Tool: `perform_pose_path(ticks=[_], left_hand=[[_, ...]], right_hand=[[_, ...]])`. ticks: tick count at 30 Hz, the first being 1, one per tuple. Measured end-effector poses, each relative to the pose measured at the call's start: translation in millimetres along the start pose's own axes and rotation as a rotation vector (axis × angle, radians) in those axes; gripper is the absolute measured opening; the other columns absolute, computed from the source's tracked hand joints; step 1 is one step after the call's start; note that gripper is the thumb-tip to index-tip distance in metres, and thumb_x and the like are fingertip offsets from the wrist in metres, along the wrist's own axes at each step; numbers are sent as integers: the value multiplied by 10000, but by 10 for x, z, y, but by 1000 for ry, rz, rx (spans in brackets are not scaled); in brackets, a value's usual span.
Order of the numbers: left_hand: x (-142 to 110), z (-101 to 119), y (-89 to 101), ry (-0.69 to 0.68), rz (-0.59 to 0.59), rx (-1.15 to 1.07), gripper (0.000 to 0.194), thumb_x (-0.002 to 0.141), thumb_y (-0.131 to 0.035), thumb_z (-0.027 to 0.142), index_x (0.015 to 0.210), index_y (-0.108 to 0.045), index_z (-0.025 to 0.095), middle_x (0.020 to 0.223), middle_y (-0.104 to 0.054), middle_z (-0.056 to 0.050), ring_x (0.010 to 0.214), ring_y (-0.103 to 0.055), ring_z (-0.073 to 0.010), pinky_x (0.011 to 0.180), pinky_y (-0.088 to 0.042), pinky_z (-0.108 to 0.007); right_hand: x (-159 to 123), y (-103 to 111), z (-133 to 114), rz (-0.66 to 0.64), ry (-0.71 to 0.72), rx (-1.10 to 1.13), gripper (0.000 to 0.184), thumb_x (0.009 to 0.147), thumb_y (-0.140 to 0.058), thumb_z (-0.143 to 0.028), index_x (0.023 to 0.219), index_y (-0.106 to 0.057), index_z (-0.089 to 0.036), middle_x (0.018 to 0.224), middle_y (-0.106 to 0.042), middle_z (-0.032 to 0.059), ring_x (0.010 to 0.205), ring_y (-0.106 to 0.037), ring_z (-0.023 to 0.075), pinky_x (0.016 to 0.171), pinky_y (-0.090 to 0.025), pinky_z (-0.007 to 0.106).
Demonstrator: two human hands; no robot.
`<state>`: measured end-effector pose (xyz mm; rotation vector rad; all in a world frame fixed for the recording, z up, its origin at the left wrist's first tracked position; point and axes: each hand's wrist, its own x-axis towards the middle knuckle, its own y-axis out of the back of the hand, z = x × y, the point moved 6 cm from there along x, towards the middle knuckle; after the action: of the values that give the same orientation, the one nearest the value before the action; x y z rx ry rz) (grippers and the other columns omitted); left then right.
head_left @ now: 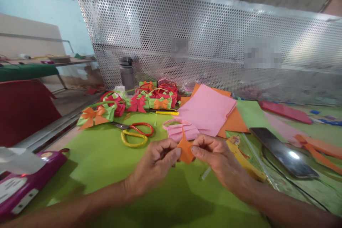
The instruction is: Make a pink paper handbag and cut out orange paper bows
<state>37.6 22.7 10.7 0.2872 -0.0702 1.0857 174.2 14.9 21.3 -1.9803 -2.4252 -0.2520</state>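
Between both hands is a small folded piece of orange paper [186,152], diamond-like with a thin point at its top. My left hand [160,160] pinches its left edge between thumb and fingers. On the opposite edge, my right hand [213,155] has its thumb and fingertips closed on the paper. Just behind it lies a pink paper bag [181,132] with a looped handle. Scissors [135,133] with red and yellow handles rest to the left, partly open. A yellow glue gun [247,160] lies beside my right hand, partly hidden by it.
Several small paper bags with bows [137,103] stand at the back left, near a yellow cutter knife [167,113] and a grey bottle [127,73]. Pink paper sheets [207,108] lie behind the hands. A phone [283,153] is at right, a purple device [34,178] at left. Perforated metal panel [213,32] behind.
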Motion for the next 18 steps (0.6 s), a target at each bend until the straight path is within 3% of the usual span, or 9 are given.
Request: perform_pose_path(ticks=[3,10,18], left_hand=[[5,82,70,-25,65,51,262,839,-478,336,674,-524,138,570,-414,36,523,-345,-82,480,-272,-211],[-19,213,-44,-123,-103,282,175,800,-451,174,638,-508,140,551,-405,43,505,-332,-71,472,-267,-196],[-20,203,-58,-108,-95,324,163,755,-444,150,597,-486,144,520,-405,47,486,-342,-69,459,-270,-186]], right_hand=[[-14,-80,27,-97,37,-113,194,736,-583,-270,587,-495,-181,556,-438,-52,540,-391,99,520,-323,235],[-110,-80,-122,-79,275,-426,132,831,-511,-230,708,-535,-189,657,-526,-34,617,-476,113,578,-375,234],[-173,-133,-238,-119,432,-716,153,854,-407,-136,738,-490,-190,655,-521,-17,589,-477,121,558,-349,233]])
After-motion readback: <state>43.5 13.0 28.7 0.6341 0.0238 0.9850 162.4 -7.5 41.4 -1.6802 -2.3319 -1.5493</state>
